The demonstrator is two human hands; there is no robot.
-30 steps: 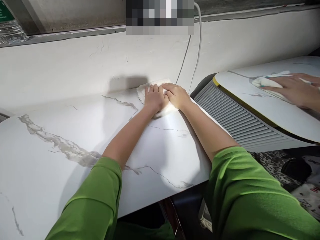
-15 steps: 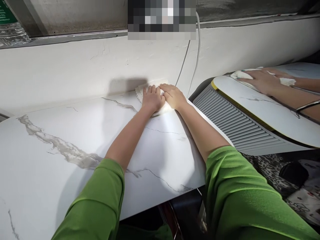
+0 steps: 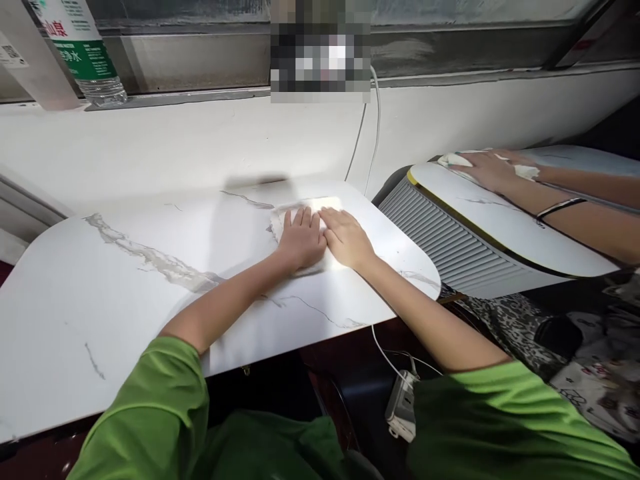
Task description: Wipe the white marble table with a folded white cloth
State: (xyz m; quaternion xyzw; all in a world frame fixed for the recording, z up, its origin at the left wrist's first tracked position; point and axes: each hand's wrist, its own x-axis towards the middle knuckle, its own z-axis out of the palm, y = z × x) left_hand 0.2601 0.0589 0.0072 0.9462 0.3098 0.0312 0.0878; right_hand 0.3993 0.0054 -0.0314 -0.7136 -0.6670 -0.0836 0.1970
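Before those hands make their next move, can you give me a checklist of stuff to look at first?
1. Left hand flat on the white cloth: ok, fingers spread out.
2. Right hand on the same cloth: ok, right beside the left.
3. Cloth lying on the marble-patterned tabletop: ok.
4. Green-labelled plastic bottle out of the way: ok, it stands on the window ledge.
5. Other person's hand well apart: ok, it is at the next table.
6. Dirt under the cloth: cannot tell, the cloth hides that spot.
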